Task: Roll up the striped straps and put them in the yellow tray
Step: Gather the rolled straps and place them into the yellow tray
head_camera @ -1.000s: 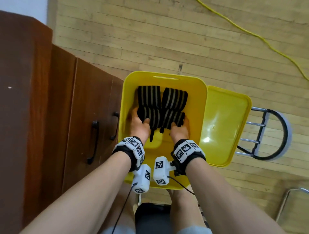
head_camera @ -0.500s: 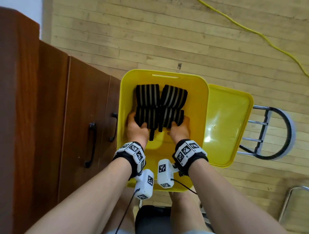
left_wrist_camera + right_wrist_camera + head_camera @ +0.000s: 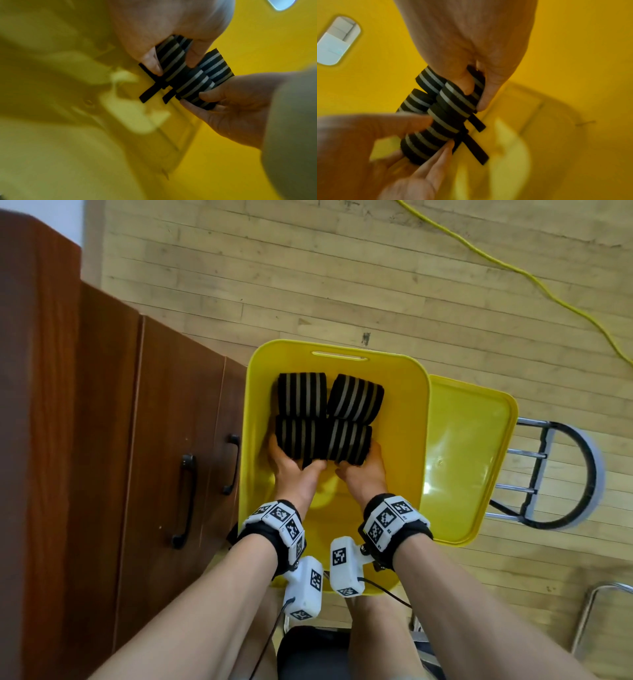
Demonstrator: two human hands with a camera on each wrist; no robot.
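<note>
Four rolled black straps with pale stripes lie two by two in the yellow tray (image 3: 406, 440). The far left roll (image 3: 301, 393) and far right roll (image 3: 354, 398) lie free. My left hand (image 3: 294, 470) grips the near left roll (image 3: 298, 438), thumb and fingers pinching it (image 3: 171, 56). My right hand (image 3: 364, 474) grips the near right roll (image 3: 349, 441), its fingers curled round it (image 3: 458, 102). Both near rolls touch each other and the far pair. Two short black tails (image 3: 476, 147) stick out from under them towards me.
A brown cabinet (image 3: 154, 440) with black handles stands close on the left. A second yellow tray (image 3: 469, 460) juts out to the right over a metal chair frame (image 3: 555, 474). A yellow cable (image 3: 513, 268) crosses the wooden floor.
Both hands kept their hold on the near rolls and eased them slightly away from me against the far pair. The hanging black tail shows less in the head view.
</note>
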